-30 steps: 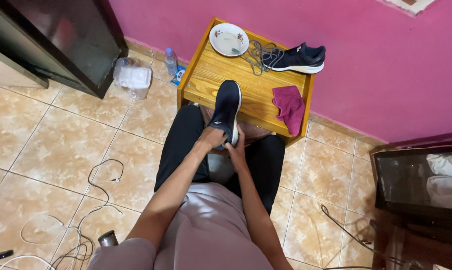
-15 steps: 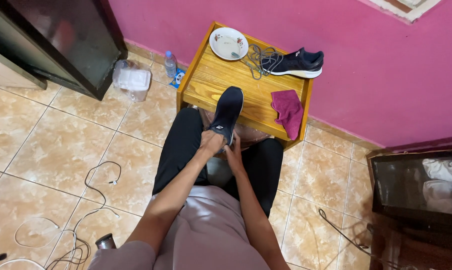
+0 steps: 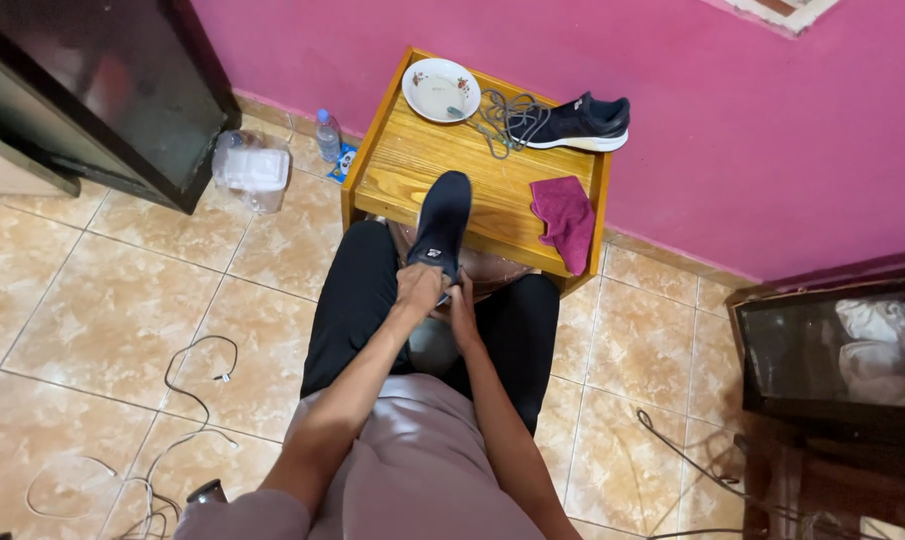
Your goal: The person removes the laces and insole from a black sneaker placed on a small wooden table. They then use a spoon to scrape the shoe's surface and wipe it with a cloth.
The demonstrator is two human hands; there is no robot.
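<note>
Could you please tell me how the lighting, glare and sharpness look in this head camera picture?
Head view: soft, even light, with only faint shadows under the wooden table; pale reflections on the dark cabinet and the glass box; the dark shoe and both hands, left hand, right hand, look sharp; the edges bend slightly.

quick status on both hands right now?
Left hand: closed on the heel end of the dark shoe.
Right hand: on the same shoe's heel; grip cannot be told.
</note>
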